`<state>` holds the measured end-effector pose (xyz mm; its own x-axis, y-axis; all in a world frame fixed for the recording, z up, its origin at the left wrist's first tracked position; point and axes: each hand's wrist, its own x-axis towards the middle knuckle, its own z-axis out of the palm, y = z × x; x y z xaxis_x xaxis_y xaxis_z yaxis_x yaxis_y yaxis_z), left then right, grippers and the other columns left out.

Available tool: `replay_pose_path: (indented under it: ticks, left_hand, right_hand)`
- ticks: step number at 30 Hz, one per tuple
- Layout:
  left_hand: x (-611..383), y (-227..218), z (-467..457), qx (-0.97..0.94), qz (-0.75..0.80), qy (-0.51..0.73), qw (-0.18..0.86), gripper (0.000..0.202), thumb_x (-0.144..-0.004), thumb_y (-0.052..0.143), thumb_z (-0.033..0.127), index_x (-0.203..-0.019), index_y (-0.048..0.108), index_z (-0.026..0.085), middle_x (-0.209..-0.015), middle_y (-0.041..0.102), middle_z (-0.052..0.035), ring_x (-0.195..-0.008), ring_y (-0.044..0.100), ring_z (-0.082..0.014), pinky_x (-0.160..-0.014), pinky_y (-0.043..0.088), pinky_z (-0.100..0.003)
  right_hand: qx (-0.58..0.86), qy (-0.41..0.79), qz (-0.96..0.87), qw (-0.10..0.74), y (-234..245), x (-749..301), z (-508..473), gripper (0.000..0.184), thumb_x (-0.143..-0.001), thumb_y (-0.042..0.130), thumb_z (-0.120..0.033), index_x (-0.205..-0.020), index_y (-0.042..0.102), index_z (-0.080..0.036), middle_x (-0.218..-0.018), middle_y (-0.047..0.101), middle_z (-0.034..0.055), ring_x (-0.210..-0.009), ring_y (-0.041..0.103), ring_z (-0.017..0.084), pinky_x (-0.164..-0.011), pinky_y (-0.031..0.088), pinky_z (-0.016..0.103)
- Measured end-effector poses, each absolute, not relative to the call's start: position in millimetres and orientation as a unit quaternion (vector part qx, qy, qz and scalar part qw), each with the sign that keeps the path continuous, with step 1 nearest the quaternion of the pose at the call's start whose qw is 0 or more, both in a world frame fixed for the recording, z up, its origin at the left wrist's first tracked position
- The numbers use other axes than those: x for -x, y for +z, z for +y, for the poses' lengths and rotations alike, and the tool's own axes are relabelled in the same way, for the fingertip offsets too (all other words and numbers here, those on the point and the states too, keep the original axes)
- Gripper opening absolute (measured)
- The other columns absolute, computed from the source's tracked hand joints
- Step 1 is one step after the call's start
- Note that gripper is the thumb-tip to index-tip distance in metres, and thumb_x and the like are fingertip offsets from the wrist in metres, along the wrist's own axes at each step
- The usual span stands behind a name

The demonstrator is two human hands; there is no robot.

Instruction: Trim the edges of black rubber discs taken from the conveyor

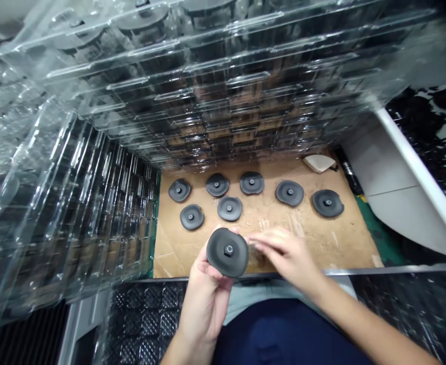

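My left hand [208, 299] is closed round a dark grey rounded plastic disc [219, 261], held up with its hollow face toward me. A raised hub with a metal nut [228, 249] sits at its centre. My right hand [289, 256] is beside the disc's right edge, its thumb and fingers pinched together. Something small may be between those fingertips; blur keeps me from making it out. Beyond my hands, several similar discs lie apart on a brown cardboard sheet [173, 243], among them one disc [229, 208] just past the held one.
Tall stacks of clear plastic trays [230, 81] wall in the back, and more trays [105, 203] the left. A white triangular piece [319, 163] lies at the back right. A white panel [420, 177] borders the right, with loose black parts [416, 116] behind it.
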<state>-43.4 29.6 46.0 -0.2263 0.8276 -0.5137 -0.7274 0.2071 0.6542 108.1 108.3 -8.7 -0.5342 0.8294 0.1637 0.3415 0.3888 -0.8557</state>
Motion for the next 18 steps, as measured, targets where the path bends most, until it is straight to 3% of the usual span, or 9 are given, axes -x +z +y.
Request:
replay_pose_path:
  ticks: [3, 5, 8, 11, 15, 18]
  left_hand:
    - [44.3, 47.3, 30.6, -0.052, 0.448, 0.624, 0.638, 0.054, -0.056, 0.081, 0.039, -0.106, 0.068, 0.026, -0.109, 0.069, -0.0062, -0.102, 0.063, -0.0229, -0.086, 0.052, -0.029]
    - [42.0, 48.6, 32.5, -0.05, 0.443, 0.624, 0.642, 0.051, -0.057, 0.081, 0.037, -0.106, 0.068, 0.025, -0.108, 0.069, -0.0052, -0.1, 0.063, -0.0204, -0.082, 0.052, -0.024]
    - [37.1, 51.0, 33.8, -0.052, 0.443, 0.626, 0.64, 0.048, -0.058, 0.081, 0.033, -0.104, 0.068, 0.024, -0.106, 0.07, -0.0033, -0.098, 0.064, -0.0178, -0.081, 0.052, -0.021]
    - [37.1, 53.0, 31.3, -0.056, 0.45, 0.603, 0.656, 0.037, -0.065, 0.077, 0.032, -0.1, 0.07, 0.024, -0.099, 0.071, -0.0014, -0.095, 0.065, -0.0165, -0.085, 0.051, -0.022]
    - [43.3, 54.4, 28.7, -0.043, 0.451, 0.603, 0.656, 0.045, -0.061, 0.081, 0.026, -0.104, 0.068, 0.03, -0.104, 0.071, 0.0015, -0.094, 0.066, -0.0166, -0.084, 0.053, -0.023]
    - [42.4, 58.2, 30.6, -0.035, 0.449, 0.602, 0.659, 0.036, -0.056, 0.083, 0.023, -0.09, 0.072, 0.027, -0.089, 0.073, 0.0038, -0.081, 0.068, -0.0108, -0.071, 0.053, -0.012]
  right_hand:
    - [0.373, 0.41, -0.783, 0.282, -16.7, -111.3, 93.6, 0.019, -0.089, 0.052, -0.023, -0.091, 0.071, -0.02, -0.078, 0.07, 0.0036, -0.071, 0.063, 0.016, -0.068, 0.048, 0.031]
    - [0.398, 0.408, -0.771, 0.284, 1.9, -109.8, 95.3, 0.018, -0.09, 0.052, -0.024, -0.095, 0.069, -0.02, -0.082, 0.07, 0.0041, -0.073, 0.064, 0.016, -0.067, 0.049, 0.029]
    - [0.418, 0.391, -0.743, 0.348, 49.5, -101.0, 102.3, 0.022, -0.091, 0.05, -0.022, -0.108, 0.064, -0.021, -0.099, 0.068, 0.005, -0.086, 0.063, 0.016, -0.072, 0.05, 0.028]
    - [0.32, 0.358, -0.771, 0.418, 86.3, -90.0, 98.5, 0.024, -0.091, 0.046, -0.016, -0.109, 0.062, -0.012, -0.096, 0.067, 0.0076, -0.087, 0.061, 0.017, -0.079, 0.05, 0.03]
    - [0.242, 0.43, -0.819, 0.295, 97.6, -83.4, 92.0, 0.021, -0.089, 0.046, -0.012, -0.099, 0.065, -0.012, -0.083, 0.065, 0.003, -0.073, 0.059, 0.013, -0.068, 0.05, 0.024]
    - [0.263, 0.368, -0.827, 0.333, 95.7, -79.5, 94.4, 0.024, -0.091, 0.043, -0.013, -0.101, 0.065, -0.01, -0.086, 0.066, 0.0055, -0.078, 0.059, 0.015, -0.072, 0.05, 0.027]
